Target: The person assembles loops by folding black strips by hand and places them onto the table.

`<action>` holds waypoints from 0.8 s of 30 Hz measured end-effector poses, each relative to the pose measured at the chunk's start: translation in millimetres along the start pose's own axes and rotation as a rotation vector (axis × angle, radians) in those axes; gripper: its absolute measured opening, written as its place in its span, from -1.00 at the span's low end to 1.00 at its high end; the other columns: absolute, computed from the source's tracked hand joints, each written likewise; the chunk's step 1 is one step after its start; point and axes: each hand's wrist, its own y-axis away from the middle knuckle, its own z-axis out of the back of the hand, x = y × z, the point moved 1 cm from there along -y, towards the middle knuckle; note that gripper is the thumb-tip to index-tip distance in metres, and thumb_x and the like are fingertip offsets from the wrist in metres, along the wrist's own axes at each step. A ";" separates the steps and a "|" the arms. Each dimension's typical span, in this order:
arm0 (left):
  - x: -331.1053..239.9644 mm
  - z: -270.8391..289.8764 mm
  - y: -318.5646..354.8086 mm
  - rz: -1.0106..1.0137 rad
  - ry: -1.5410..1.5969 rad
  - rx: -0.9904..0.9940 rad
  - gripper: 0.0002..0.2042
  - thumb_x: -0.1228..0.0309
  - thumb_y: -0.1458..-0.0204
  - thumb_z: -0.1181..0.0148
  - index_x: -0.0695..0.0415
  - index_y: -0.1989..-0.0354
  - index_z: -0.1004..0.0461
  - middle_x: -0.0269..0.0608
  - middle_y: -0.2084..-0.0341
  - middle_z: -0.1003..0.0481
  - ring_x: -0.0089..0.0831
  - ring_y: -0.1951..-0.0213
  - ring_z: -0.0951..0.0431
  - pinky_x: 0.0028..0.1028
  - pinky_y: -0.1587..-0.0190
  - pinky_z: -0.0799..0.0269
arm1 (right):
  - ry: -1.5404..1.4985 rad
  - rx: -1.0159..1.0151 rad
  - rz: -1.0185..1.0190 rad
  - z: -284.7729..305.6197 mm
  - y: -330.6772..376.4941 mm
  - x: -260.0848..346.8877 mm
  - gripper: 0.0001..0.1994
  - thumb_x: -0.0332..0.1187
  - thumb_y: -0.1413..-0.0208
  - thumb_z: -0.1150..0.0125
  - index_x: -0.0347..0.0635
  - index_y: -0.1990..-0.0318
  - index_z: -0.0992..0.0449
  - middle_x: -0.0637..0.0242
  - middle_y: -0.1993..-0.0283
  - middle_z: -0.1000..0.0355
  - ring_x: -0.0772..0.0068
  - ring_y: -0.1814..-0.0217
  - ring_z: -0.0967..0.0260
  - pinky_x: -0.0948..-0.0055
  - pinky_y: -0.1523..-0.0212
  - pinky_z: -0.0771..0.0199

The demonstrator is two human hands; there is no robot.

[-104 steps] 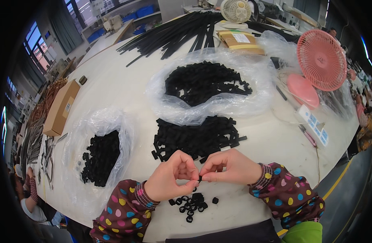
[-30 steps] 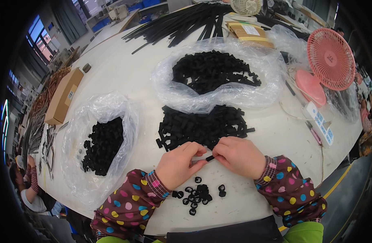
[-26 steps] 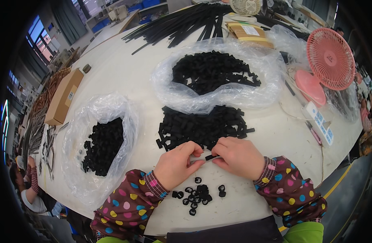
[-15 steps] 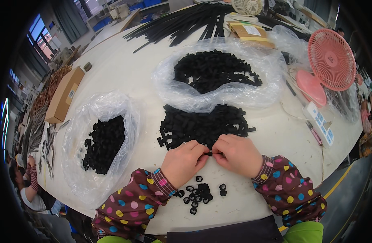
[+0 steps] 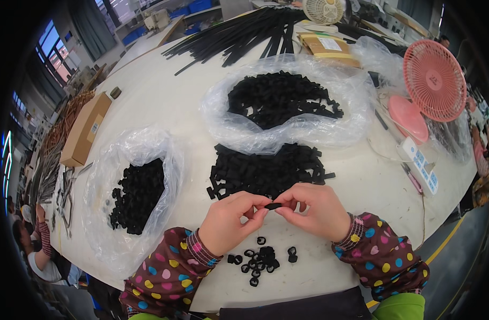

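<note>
Between my two hands, just in front of a loose pile of short black strips (image 5: 265, 169), is one small black strip (image 5: 273, 206). My left hand (image 5: 231, 218) pinches its left end between thumb and fingertips. The other end is pinched by my right hand (image 5: 314, 209). Below my hands on the white table lies a small heap of black rings (image 5: 261, 260), with a couple of rings (image 5: 292, 254) apart to its right. Whether the held strip's ends are joined is hidden by my fingers.
A clear plastic bag (image 5: 114, 234) of black pieces lies at left, another clear bag (image 5: 287, 133) behind the pile. Long black strips (image 5: 239, 40) spread at the back. A cardboard box (image 5: 87, 128), pink fan (image 5: 435, 80) and white power strip (image 5: 420, 165) flank the table. A person (image 5: 42, 256) sits far left.
My hands have shifted slightly down and apart, and more of the black strip shows between my fingertips. The bags and rings stay where they were.
</note>
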 end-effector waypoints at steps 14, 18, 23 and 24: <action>5.0 -6.9 6.1 -0.295 -0.319 -0.158 -0.81 0.58 0.28 -0.21 0.15 0.47 -0.34 -0.31 0.51 -0.47 -0.42 0.56 -0.49 -0.51 0.58 -0.41 | -0.210 0.004 -0.107 -12.0 3.7 7.7 -0.84 -0.39 0.07 -0.25 -0.23 0.34 -0.46 0.33 0.42 -0.44 0.58 0.50 -0.39 0.60 0.49 -0.39; 1.8 -7.8 8.1 -0.377 -0.384 -0.167 -0.80 0.58 0.31 -0.22 0.16 0.49 -0.33 -0.31 0.50 -0.49 -0.43 0.59 -0.48 -0.51 0.62 -0.38 | -0.362 0.072 -0.191 -11.3 2.9 6.6 -0.87 -0.41 0.07 -0.22 -0.24 0.36 -0.45 0.42 0.45 -0.41 0.67 0.49 -0.34 0.65 0.46 -0.35; -7.9 -4.5 3.3 -0.242 -0.110 -0.098 -0.80 0.61 0.31 -0.23 0.19 0.51 -0.32 -0.25 0.45 -0.49 -0.45 0.51 -0.50 -0.54 0.52 -0.42 | -0.712 0.160 -0.380 -12.8 5.7 5.9 -0.92 -0.45 0.05 -0.18 -0.23 0.42 -0.41 0.53 0.47 -0.36 0.77 0.46 -0.26 0.71 0.42 -0.28; -7.7 -1.3 3.0 -0.143 0.046 -0.041 -0.80 0.62 0.30 -0.24 0.20 0.51 -0.32 -0.21 0.43 -0.49 -0.47 0.47 -0.51 -0.53 0.49 -0.43 | -0.710 0.157 -0.375 -12.4 5.2 5.8 -0.92 -0.45 0.05 -0.18 -0.23 0.42 -0.41 0.53 0.47 -0.36 0.77 0.46 -0.26 0.71 0.42 -0.28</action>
